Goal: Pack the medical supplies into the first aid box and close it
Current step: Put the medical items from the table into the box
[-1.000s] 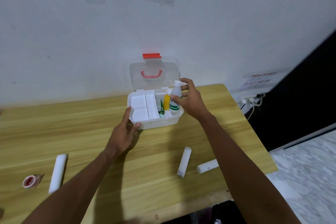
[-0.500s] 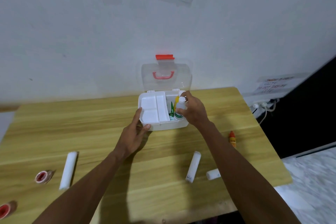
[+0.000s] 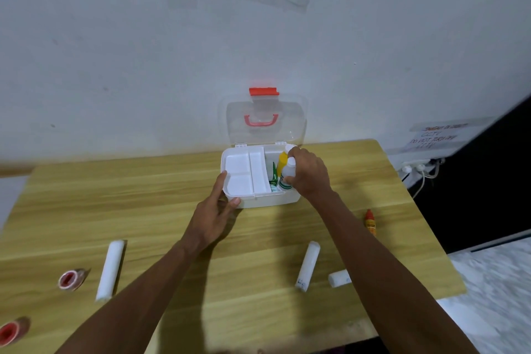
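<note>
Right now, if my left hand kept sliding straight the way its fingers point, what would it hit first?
The first aid box: the left hand already touches its front-left corner, so nothing lies between.

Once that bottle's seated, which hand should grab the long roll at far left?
Left, likely. The left hand only steadies the box and is nearer that roll; the right hand grips the bottle.

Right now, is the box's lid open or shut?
Open. The clear lid stands upright against the wall behind the white box, so its tray and bottles show.
</note>
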